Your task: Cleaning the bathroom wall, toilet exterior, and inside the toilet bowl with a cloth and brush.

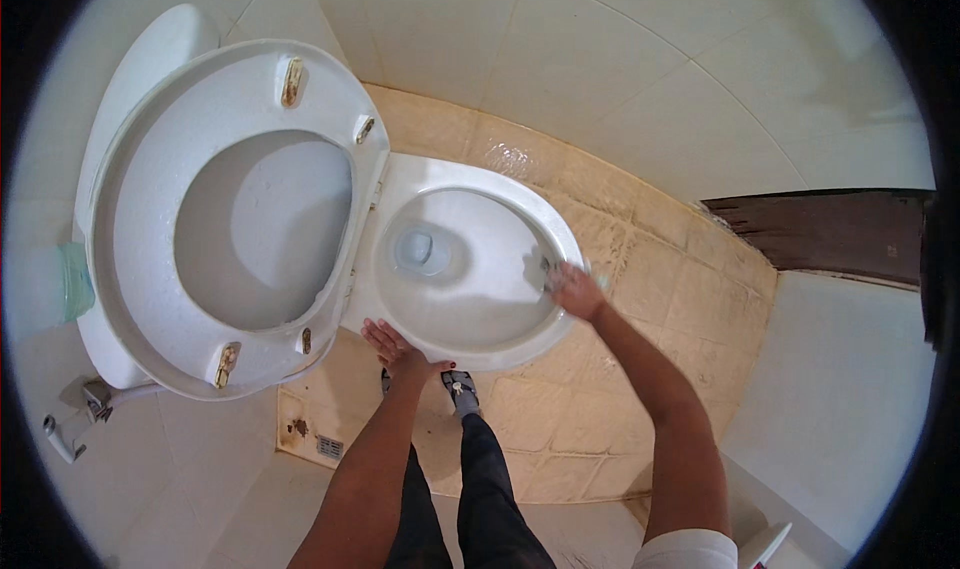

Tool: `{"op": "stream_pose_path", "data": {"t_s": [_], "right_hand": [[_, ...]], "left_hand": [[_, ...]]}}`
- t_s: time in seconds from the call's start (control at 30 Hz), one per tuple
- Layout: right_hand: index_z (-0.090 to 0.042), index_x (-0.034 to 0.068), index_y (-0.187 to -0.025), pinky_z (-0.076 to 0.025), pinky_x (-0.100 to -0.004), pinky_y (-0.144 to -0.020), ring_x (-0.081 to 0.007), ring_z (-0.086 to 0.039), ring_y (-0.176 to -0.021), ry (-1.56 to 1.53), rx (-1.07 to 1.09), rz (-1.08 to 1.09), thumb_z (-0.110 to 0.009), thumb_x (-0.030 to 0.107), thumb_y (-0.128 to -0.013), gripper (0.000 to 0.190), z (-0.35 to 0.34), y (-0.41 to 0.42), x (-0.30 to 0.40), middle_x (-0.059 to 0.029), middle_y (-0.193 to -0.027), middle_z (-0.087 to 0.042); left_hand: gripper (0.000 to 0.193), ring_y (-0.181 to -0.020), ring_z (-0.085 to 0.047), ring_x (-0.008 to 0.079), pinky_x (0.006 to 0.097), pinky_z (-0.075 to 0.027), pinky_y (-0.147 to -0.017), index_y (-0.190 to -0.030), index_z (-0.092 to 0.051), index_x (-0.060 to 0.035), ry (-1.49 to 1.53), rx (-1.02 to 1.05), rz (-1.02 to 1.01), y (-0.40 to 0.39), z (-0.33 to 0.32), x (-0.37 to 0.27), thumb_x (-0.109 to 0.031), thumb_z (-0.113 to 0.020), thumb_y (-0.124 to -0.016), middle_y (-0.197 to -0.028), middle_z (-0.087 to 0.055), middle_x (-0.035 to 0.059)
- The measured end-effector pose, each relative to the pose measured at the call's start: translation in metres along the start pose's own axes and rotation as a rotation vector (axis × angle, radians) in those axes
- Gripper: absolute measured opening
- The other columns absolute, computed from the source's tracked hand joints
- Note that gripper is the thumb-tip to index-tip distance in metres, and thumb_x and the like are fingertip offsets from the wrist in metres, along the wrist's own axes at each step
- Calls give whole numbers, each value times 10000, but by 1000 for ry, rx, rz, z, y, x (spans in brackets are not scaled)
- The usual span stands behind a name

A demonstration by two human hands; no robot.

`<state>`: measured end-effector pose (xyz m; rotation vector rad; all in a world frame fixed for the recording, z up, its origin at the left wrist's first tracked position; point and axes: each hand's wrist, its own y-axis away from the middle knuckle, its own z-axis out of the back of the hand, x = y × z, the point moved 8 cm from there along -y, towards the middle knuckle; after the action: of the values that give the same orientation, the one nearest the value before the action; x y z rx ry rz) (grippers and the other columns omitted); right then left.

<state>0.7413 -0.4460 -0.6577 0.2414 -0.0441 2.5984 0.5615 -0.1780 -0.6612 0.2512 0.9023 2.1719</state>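
Note:
A white toilet bowl (480,321) stands before me, its seat (142,216) and lid (262,224) raised against the cistern (142,81). At the bowl's front rim is my right hand (576,291), blurred, closed around something greenish and pale that I cannot make out clearly. My left hand (397,351) rests with fingers spread on the near side of the rim by the hinge, holding nothing. Water lies in the bowl's outlet (424,250).
A hand-held bidet sprayer (67,438) hangs on the wall at lower left, and a green container (75,282) is beside the cistern. A floor drain (330,447) lies near my feet. Wet tiles (510,156) are behind the bowl; a dark wooden door part (832,231) is at right.

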Motion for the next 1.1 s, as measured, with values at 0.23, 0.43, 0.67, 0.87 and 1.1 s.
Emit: {"op": "stream_pose_path", "data": {"t_s": [0.23,0.43,0.67,0.87,1.1], "right_hand": [[-593,115,-915,-473,-405,-548,-244,-615,-683,-210,314,-581,-490,262,-785,221,-47,-34,142,-78,-741,-621],[-560,109,-962,-456,-409,-721,-305,-581,-843,-767,151,-961,-448,365,-831,309,-51,-103,168,-129,-903,-600],[-530,209,-1111,-132,-532,-978,-392,-249,-1218,-292,319,-338,-533,306,-765,359,-29,9,128,-77,-1297,-384],[-474,228,-1199,-392,-387,-865,-293,-429,-1117,-50,62,-238,-559,281,-772,439,55,-30,-22,-10,-1294,-395],[-528,289,-1114,-332,-365,-979,-270,-339,-1198,-172,-6,-67,-430,127,-799,367,58,-207,-1,43,-1362,-286]], "left_hand": [[1510,-1225,289,378,484,-152,-1022,-1211,328,36,21,50,57,5,10,-6,-547,-788,-377,-1308,333,225],[1478,-1219,282,406,490,-164,-1013,-1207,329,42,-83,46,98,-12,-18,3,-514,-791,-419,-1315,313,236],[1520,-1219,281,401,492,-150,-1021,-1194,351,31,73,15,32,-3,-1,0,-500,-811,-370,-1303,339,225],[1547,-1215,293,391,498,-134,-1025,-1178,373,22,33,20,31,-3,-6,-1,-516,-809,-339,-1291,357,225],[1531,-1205,306,395,474,-105,-1038,-1175,370,34,-75,-9,27,-1,6,-10,-544,-791,-361,-1282,361,239]]}}
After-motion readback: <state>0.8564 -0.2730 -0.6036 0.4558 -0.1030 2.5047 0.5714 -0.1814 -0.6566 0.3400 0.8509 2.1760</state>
